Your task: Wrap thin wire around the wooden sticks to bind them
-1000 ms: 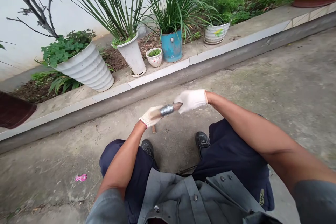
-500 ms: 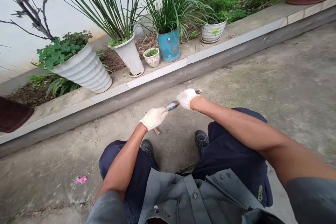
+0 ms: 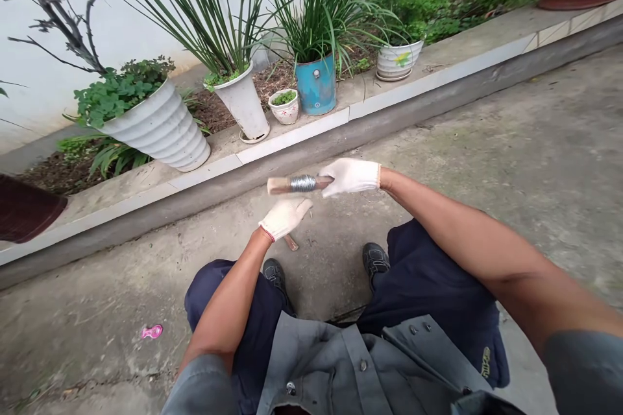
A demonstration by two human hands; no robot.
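Observation:
My right hand (image 3: pixel 351 176), in a white knit glove, grips one end of a short wooden stick (image 3: pixel 279 186). Silvery wire (image 3: pixel 302 183) is wound round the stick's middle, and its far end points left, slightly smeared by motion. Just below that end is my gloved left hand (image 3: pixel 286 217), apart from the stick, its fingers stretched out and holding nothing. Another piece of wood (image 3: pixel 291 242) lies on the concrete ground, partly hidden beneath my left hand.
A low tiled ledge (image 3: pixel 292 149) runs across in front of me. On it stand a ribbed white pot (image 3: pixel 165 130), a tall white pot (image 3: pixel 246 107), a small pot (image 3: pixel 285 110), a blue bucket (image 3: pixel 316 87) and others with plants. A pink wrapper (image 3: pixel 152 332) lies on the ground at left.
My left hand has let go of the wire-wound stick. My right hand has turned and lifted the stick away, so its free end now points left above my left hand.

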